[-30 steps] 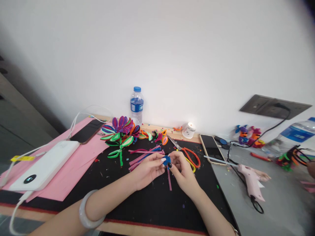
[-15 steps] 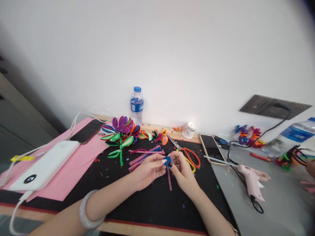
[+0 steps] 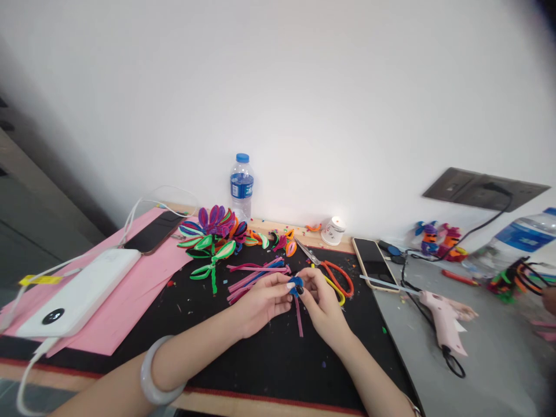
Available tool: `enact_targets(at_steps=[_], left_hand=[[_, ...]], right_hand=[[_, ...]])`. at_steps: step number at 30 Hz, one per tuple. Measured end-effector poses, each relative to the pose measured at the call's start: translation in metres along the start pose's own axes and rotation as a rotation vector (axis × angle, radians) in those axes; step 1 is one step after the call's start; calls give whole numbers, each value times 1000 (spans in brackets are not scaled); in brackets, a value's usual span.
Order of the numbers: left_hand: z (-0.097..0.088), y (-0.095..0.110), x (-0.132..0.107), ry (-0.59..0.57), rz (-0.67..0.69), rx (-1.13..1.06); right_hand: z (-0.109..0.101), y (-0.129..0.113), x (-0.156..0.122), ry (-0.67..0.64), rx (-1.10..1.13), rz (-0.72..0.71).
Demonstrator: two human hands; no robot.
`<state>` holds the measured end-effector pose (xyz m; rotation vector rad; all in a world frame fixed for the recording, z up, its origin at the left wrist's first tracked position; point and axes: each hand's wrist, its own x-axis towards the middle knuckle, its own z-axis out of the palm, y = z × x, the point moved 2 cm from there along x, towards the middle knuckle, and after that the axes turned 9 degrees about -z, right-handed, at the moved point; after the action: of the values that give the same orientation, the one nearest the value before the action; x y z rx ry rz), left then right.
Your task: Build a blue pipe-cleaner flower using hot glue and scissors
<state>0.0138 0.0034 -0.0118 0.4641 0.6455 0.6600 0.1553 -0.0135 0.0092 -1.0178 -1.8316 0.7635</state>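
Between my fingertips is a small blue pipe cleaner piece point(image 3: 296, 284), bent into a compact curled shape. My left hand point(image 3: 266, 302) pinches it from one side, and my right hand point(image 3: 324, 304) grips it from the other with thumb and forefinger. Fingers hide part of the piece. Below it a pink pipe cleaner point(image 3: 299, 318) lies on the black mat point(image 3: 260, 365) or hangs from the hands; I cannot tell which. Behind my left hand is a pile of pink and blue pipe cleaners point(image 3: 256, 280). Scissors point(image 3: 336, 279) with orange and yellow handles lie just beyond my right hand.
Pipe cleaner flowers point(image 3: 212, 231) stand behind the pile, near a water bottle point(image 3: 242, 188) and paper cup point(image 3: 333, 230). Left are pink paper point(image 3: 117, 324), a power bank point(image 3: 78, 292) and phone point(image 3: 154, 231). Right are another phone point(image 3: 374, 262), a glue gun point(image 3: 443, 318) and another person's hand point(image 3: 549, 296).
Almost everything is still. My fingertips have shifted very slightly on the blue piece, and at the far right the other person's hand has moved a little.
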Motion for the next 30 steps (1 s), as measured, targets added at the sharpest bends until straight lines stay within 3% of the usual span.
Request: enact_targets(at_steps=[30], left_hand=[[4,-5,0,27,-29,-77]], right_hand=[[0,0,0,-5,-330,-74]])
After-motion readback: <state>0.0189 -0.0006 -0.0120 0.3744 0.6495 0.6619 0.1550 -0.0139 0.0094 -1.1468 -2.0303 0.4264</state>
